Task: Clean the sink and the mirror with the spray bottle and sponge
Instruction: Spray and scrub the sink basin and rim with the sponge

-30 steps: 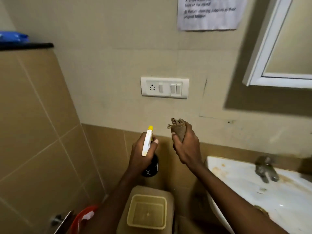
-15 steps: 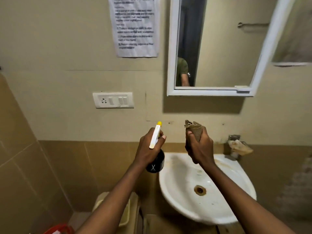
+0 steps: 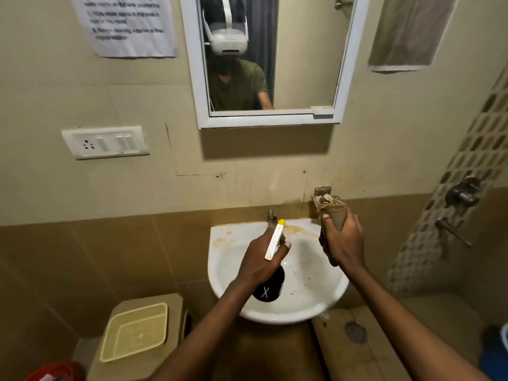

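My left hand point(image 3: 259, 261) grips a black spray bottle point(image 3: 268, 287) with a white and yellow nozzle, held over the white wall sink point(image 3: 310, 298). My right hand point(image 3: 342, 243) holds a bunched brown cloth point(image 3: 332, 210) above the sink's back right rim. Brown stains mark the sink's back ledge, and dark specks dot the basin. A metal tap point(image 3: 272, 217) stands at the back, partly hidden by the nozzle. Above, the white-framed mirror point(image 3: 302, 64) hangs on the wall and reflects a person in a green shirt wearing a white headset.
A switch plate point(image 3: 105, 143) and a paper notice point(image 3: 126, 26) are on the wall left of the mirror. A beige bin with a yellow lid point(image 3: 134, 331) stands lower left beside a red object point(image 3: 55, 373). Shower valves point(image 3: 461, 192) and a floor drain point(image 3: 356, 331) are to the right.
The view has swung right and centred on the sink and mirror. Both hands, still holding bottle and cloth, now hover over the basin instead of left of it.
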{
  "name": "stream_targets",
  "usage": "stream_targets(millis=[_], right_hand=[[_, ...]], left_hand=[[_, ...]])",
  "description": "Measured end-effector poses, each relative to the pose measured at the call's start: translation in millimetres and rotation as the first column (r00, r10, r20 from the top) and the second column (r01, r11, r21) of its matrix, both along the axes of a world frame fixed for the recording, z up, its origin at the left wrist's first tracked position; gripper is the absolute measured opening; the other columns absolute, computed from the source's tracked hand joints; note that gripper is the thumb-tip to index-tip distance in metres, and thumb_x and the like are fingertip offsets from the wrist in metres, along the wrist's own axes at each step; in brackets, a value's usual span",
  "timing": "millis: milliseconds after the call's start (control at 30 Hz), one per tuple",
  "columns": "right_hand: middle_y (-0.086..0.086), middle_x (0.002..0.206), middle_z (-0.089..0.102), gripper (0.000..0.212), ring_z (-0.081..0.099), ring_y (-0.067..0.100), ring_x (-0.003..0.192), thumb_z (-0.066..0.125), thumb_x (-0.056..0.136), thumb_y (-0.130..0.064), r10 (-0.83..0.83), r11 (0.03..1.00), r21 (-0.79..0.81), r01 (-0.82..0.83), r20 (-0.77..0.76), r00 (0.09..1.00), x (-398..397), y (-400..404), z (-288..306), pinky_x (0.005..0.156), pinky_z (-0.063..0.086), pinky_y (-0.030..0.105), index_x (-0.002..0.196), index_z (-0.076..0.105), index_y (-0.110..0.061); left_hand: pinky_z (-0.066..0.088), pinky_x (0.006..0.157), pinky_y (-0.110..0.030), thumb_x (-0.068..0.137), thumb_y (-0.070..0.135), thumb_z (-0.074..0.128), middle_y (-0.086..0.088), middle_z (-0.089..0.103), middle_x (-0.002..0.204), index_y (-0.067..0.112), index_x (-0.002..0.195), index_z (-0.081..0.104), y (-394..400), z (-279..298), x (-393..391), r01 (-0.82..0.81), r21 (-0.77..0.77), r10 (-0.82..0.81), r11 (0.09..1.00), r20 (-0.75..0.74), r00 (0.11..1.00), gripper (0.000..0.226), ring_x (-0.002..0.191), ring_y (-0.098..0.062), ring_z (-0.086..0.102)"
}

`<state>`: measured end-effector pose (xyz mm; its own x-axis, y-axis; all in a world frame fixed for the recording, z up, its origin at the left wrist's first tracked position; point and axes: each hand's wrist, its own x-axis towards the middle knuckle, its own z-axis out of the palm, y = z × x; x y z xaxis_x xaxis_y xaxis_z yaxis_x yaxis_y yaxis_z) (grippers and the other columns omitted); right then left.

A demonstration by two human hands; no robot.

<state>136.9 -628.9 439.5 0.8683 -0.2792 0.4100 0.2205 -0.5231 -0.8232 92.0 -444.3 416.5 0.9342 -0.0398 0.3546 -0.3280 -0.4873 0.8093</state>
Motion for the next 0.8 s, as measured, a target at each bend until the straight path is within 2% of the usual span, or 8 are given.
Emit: stream_targets(millis=[100, 233, 467, 667, 800], right_hand=[[0.007, 0.100, 0.054, 0.033, 0.046, 0.016, 0.085, 0.057, 0.091, -0.028, -0.030, 0.999, -0.015, 0.030, -0.023, 0.999, 6, -18, -10, 0.068, 0.030, 0.024, 0.119, 0.055, -0.010], [0.003, 0.098, 0.052, 0.031, 0.049, 0.018, 0.088, 0.059, 0.090, -0.023, -0.066, 0.998, -0.028, 0.065, -0.051, 0.997, 20, -33, -22, 0.071, 0.033, 0.025, 0.119, 0.056, -0.010], [0.000, 0.101, 0.052, 0.033, 0.049, 0.018, 0.092, 0.058, 0.090, -0.029, -0.076, 0.994, -0.086, 0.066, -0.115, 0.990, 42, -55, -53, 0.074, 0.035, 0.028, 0.119, 0.054, -0.013], [0.006, 0.110, 0.057, 0.057, 0.052, 0.023, 0.099, 0.046, 0.080, -0.053, 0.003, 0.987, -0.160, -0.034, -0.194, 0.981, 79, -84, -97, 0.076, 0.038, 0.030, 0.122, 0.053, -0.015], [0.014, 0.111, 0.059, 0.048, 0.055, 0.031, 0.101, 0.058, 0.083, -0.034, 0.075, 0.969, -0.215, -0.122, -0.212, 0.974, 120, -101, -119, 0.079, 0.040, 0.032, 0.124, 0.054, -0.008]], left_hand=[[0.049, 0.070, -0.039, 0.086, 0.040, 0.052, -0.002, 0.065, 0.076, 0.022, 0.091, 0.054, -12, -19, 8, 0.006, 0.007, -0.006, 1.000, -0.055, 0.998, 0.019, 0.072, -0.018, 0.060], [0.051, 0.072, -0.041, 0.084, 0.044, 0.051, 0.003, 0.065, 0.079, 0.023, 0.090, 0.055, -23, -39, 24, 0.016, 0.013, -0.015, 1.000, -0.101, 0.995, 0.022, 0.075, -0.016, 0.062], [0.051, 0.070, -0.040, 0.085, 0.040, 0.053, 0.003, 0.065, 0.076, 0.020, 0.088, 0.055, -46, -65, 55, 0.031, -0.005, -0.032, 0.999, -0.179, 0.983, 0.020, 0.072, -0.015, 0.063], [0.049, 0.072, -0.037, 0.089, 0.041, 0.054, -0.003, 0.065, 0.081, 0.014, 0.090, 0.056, -66, -87, 91, 0.000, 0.018, 0.005, 1.000, -0.263, 0.965, 0.027, 0.075, -0.017, 0.062], [0.049, 0.073, -0.035, 0.092, 0.035, 0.056, -0.009, 0.067, 0.084, 0.009, 0.093, 0.057, -79, -106, 125, -0.056, 0.062, 0.073, 0.997, -0.330, 0.941, 0.026, 0.077, -0.020, 0.063]])
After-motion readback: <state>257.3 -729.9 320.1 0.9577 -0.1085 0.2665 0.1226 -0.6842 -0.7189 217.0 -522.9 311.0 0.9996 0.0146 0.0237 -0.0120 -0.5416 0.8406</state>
